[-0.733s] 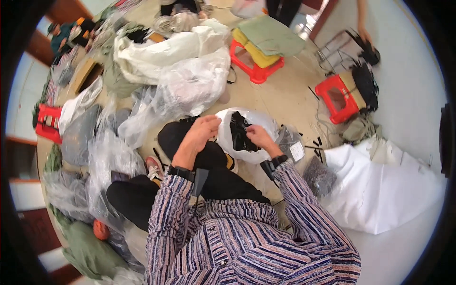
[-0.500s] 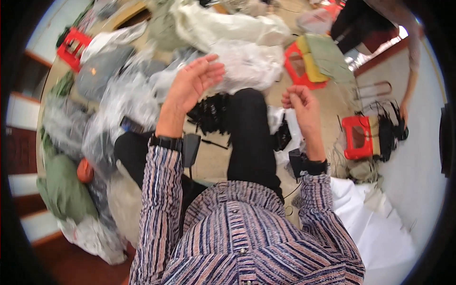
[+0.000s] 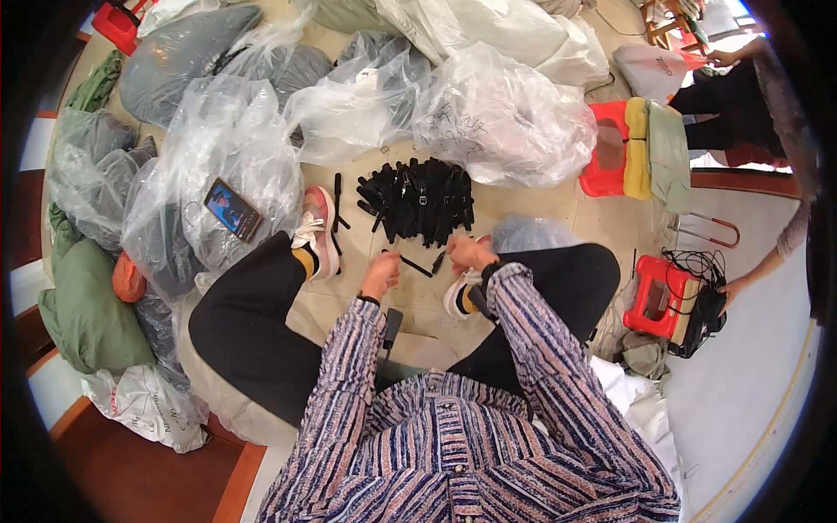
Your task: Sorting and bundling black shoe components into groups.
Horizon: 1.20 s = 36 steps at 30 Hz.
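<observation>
Between my feet lies a bundle of black straps (image 3: pixel 410 205), with a small metal buckle showing near its middle. On the near side of it, both hands are low over the floor. My left hand (image 3: pixel 381 275) is closed, fingers curled in; what it holds, if anything, is hidden. My right hand (image 3: pixel 471 253) pinches at a short black strap (image 3: pixel 438 263) that hangs from its fingertips. Another thin black strap (image 3: pixel 414 263) runs between the hands; whether it is held or lies on the floor I cannot tell. More black strips (image 3: pixel 338 209) lie beside my left shoe.
Clear plastic bags (image 3: pixel 235 139) fill the left and far side. A phone (image 3: pixel 233 210) rests on one. Red stools (image 3: pixel 606 148) stand at the right, one bearing black cords (image 3: pixel 711 301). There a co-worker's hand (image 3: pixel 732 292) touches the cords. A green sack (image 3: pixel 91 327) lies left.
Both hands have come down and closer together, from raised with fingers apart to closed near the straps. My knees are spread wider, and the view has shifted.
</observation>
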### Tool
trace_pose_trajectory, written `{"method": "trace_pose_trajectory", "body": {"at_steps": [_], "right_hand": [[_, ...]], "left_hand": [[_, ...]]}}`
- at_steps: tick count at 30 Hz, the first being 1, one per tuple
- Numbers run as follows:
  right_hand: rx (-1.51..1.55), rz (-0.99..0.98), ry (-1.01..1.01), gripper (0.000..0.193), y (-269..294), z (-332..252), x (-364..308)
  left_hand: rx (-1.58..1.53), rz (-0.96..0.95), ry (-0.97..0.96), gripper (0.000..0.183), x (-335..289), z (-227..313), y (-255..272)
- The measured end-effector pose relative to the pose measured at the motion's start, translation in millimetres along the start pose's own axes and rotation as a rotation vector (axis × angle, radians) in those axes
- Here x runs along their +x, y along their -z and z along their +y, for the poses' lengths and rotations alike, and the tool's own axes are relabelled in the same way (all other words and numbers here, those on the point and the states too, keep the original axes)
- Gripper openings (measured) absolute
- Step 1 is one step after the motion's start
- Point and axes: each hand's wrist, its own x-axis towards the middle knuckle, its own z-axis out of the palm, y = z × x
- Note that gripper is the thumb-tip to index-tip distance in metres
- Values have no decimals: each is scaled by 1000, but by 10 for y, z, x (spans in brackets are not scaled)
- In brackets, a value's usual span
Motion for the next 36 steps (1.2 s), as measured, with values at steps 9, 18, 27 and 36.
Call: {"method": "trace_pose_trajectory", "body": {"at_steps": [9,18,27,36], "right_hand": [[154,-130,-152,53,-501,-157,177],[519,298,-26,30,-560,-77,178],[1431,195,-18,22,34,-502,-85],[1523,120,239,31,547,-1014,-327]], "left_hand": [[270,155,40,58,88,-244,93],[423,531,-236,32,79,-265,453],[194,657,-669,27,233,600,387],[856,791,-1028,21,556,889,545]]}}
